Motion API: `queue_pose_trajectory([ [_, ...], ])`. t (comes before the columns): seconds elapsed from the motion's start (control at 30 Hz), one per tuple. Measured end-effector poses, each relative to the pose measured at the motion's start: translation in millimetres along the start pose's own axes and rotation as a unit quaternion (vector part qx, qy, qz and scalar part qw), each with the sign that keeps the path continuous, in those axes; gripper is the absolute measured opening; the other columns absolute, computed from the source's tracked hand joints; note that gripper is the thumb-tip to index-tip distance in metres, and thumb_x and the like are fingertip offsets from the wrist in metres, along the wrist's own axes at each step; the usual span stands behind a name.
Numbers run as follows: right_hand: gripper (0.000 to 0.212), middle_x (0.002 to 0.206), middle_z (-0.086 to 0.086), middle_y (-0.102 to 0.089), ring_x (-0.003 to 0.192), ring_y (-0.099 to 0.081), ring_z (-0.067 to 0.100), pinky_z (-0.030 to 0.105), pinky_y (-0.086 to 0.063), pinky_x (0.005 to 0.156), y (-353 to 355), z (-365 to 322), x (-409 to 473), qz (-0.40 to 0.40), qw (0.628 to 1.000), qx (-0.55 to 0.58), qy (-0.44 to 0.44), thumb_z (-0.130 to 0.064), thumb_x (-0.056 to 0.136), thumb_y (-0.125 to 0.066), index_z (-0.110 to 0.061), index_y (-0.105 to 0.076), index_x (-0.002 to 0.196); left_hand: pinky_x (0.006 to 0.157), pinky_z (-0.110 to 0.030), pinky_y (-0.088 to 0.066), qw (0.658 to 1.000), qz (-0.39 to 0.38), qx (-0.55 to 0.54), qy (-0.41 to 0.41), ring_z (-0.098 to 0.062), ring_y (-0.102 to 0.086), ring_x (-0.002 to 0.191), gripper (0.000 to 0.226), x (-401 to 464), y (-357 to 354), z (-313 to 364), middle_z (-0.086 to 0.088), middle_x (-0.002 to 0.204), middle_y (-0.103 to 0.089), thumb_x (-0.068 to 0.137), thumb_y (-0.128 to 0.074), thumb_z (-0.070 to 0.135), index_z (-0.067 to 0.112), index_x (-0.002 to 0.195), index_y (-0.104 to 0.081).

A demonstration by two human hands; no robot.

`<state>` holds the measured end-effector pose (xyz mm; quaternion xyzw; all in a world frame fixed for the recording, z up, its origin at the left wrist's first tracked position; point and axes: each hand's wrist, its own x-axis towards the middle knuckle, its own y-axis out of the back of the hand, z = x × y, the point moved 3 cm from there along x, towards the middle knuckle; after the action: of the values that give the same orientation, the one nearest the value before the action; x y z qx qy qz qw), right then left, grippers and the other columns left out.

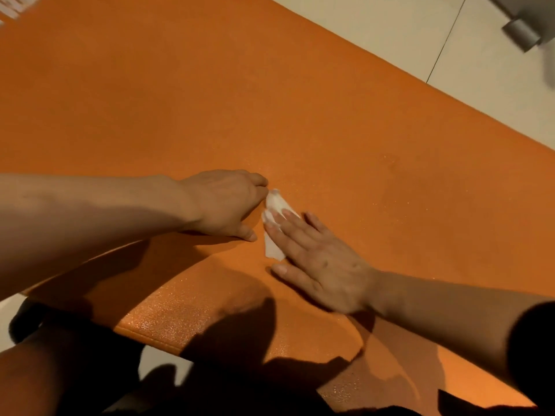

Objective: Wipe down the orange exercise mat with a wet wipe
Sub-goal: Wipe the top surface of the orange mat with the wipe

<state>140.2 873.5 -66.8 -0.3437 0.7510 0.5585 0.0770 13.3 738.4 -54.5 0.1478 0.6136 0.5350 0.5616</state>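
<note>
The orange exercise mat (270,100) fills most of the view and lies flat on a pale tiled floor. A small white wet wipe (274,205) lies crumpled on the mat near its middle. My right hand (324,262) lies flat with straight fingers pressing on the wipe's right part. My left hand (225,202) reaches in from the left; its curled fingertips pinch the wipe's upper left end, and its thumb rests on the mat. Most of the wipe is hidden under my right fingers.
Pale floor tiles (405,40) run along the mat's far right edge. A grey cylindrical object (522,33) stands at the top right corner. My dark-clothed legs and shadows (90,355) cover the mat's near edge at the bottom.
</note>
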Motion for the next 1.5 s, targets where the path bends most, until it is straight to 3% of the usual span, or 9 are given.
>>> queue_pose_trajectory([
  [0.2,0.086,0.162,-0.003,0.016,0.146,0.020,0.010,0.039,0.013,0.119,12,67,7,0.047,0.994,-0.032,-0.092,-0.071,0.080,0.024,-0.026,0.016,0.153,0.111,-0.029,-0.031,1.000,-0.016,0.003,0.006,-0.018,-0.025,0.143,0.086,14,4,-10,-0.001,0.160,-0.013,0.085,-0.057,0.061,0.012,0.149,-0.028],
  [0.37,0.076,0.159,-0.002,0.024,0.144,0.028,0.011,0.037,0.015,0.119,-5,37,-8,0.029,0.998,0.008,-0.059,-0.066,0.092,0.002,-0.022,0.018,0.152,0.112,-0.027,-0.027,1.000,-0.010,-0.013,0.005,-0.018,-0.022,0.144,0.088,29,9,-19,-0.002,0.161,-0.012,0.085,-0.059,0.060,0.011,0.150,-0.026],
  [0.47,0.072,0.159,-0.002,0.022,0.144,0.026,0.010,0.038,0.018,0.118,11,43,22,0.029,0.999,-0.019,-0.025,-0.061,0.095,0.001,-0.022,0.013,0.154,0.113,-0.027,-0.025,1.000,0.000,-0.028,-0.003,-0.018,-0.021,0.145,0.089,42,15,-18,-0.001,0.161,-0.012,0.085,-0.062,0.056,0.014,0.152,-0.022],
  [0.73,0.076,0.159,0.000,0.023,0.145,0.026,0.013,0.040,0.015,0.119,24,99,8,0.064,0.987,-0.027,-0.146,-0.064,0.088,0.013,-0.024,0.020,0.151,0.114,-0.027,-0.023,1.000,-0.005,-0.030,-0.009,-0.017,-0.015,0.146,0.090,65,29,-24,0.003,0.162,-0.007,0.085,-0.063,0.054,0.014,0.153,-0.020],
  [0.83,0.075,0.158,0.000,0.028,0.142,0.031,0.013,0.040,0.017,0.118,16,73,6,0.039,0.993,-0.006,-0.108,-0.064,0.090,0.010,-0.022,0.021,0.151,0.114,-0.027,-0.022,0.999,0.002,-0.034,-0.007,-0.017,-0.015,0.146,0.090,69,34,-30,0.003,0.162,-0.007,0.084,-0.065,0.052,0.014,0.153,-0.020],
  [0.97,0.070,0.159,-0.001,0.021,0.146,0.023,0.013,0.040,0.020,0.116,32,85,39,0.063,0.996,-0.025,-0.056,-0.060,0.096,0.001,-0.022,0.013,0.154,0.112,-0.024,-0.022,0.999,0.017,-0.036,-0.013,-0.016,-0.017,0.145,0.091,78,41,-30,0.003,0.161,-0.009,0.083,-0.068,0.049,0.015,0.153,-0.019],
  [1.2,0.075,0.161,-0.001,0.019,0.147,0.020,0.013,0.042,0.015,0.119,45,144,32,0.115,0.977,-0.029,-0.177,-0.064,0.090,0.009,-0.024,0.017,0.153,0.114,-0.025,-0.020,0.999,0.010,-0.035,0.001,-0.014,-0.012,0.147,0.095,88,45,-33,0.007,0.162,-0.003,0.084,-0.067,0.050,0.016,0.154,-0.013],
  [1.37,0.075,0.160,0.001,0.022,0.145,0.025,0.014,0.043,0.017,0.118,37,108,41,0.086,0.991,-0.018,-0.098,-0.062,0.092,0.006,-0.021,0.013,0.154,0.114,-0.023,-0.017,0.999,0.021,-0.038,0.004,-0.014,-0.013,0.146,0.095,96,49,-33,0.005,0.162,-0.005,0.083,-0.069,0.049,0.017,0.154,-0.015],
  [1.5,0.071,0.161,0.001,0.018,0.147,0.018,0.014,0.045,0.018,0.117,62,142,68,0.108,0.989,-0.067,-0.074,-0.059,0.095,0.004,-0.022,0.010,0.155,0.114,-0.024,-0.018,0.999,0.031,-0.042,0.006,-0.015,-0.014,0.146,0.096,106,57,-29,0.004,0.162,-0.006,0.082,-0.069,0.048,0.017,0.154,-0.012],
])
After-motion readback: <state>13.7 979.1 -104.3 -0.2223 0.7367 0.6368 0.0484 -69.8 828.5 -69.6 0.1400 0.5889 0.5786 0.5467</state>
